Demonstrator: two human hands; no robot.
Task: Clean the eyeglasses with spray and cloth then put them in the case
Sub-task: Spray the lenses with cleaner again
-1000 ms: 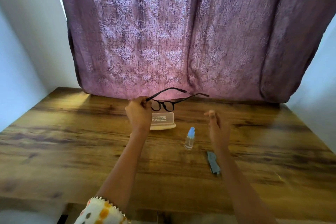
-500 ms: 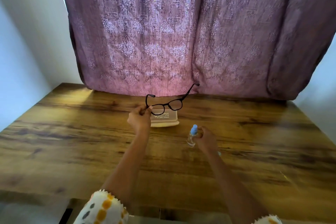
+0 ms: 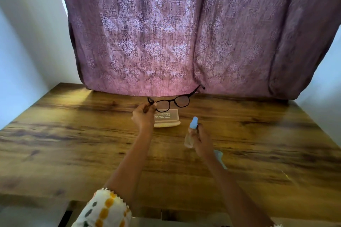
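My left hand [image 3: 143, 116] pinches one temple of the black-framed eyeglasses [image 3: 173, 101] and holds them up above the table, lenses facing me, the other temple pointing up to the right. Just behind and below them lies the beige glasses case [image 3: 168, 119]. My right hand [image 3: 202, 142] grips a small clear spray bottle [image 3: 191, 133] with a light blue cap, lifted and tilted toward the glasses. A blue-grey cleaning cloth [image 3: 220, 158] lies on the table, partly hidden under my right wrist.
The wooden table [image 3: 73, 143] stretches wide on both sides. A purple patterned curtain [image 3: 166, 33] hangs down to its far edge. White walls [image 3: 22, 51] close in left and right. The table's near edge runs along the bottom.
My right hand went down to the spray bottle, took hold of it and lifted it off the table. My left hand turned the glasses so the lenses face me.
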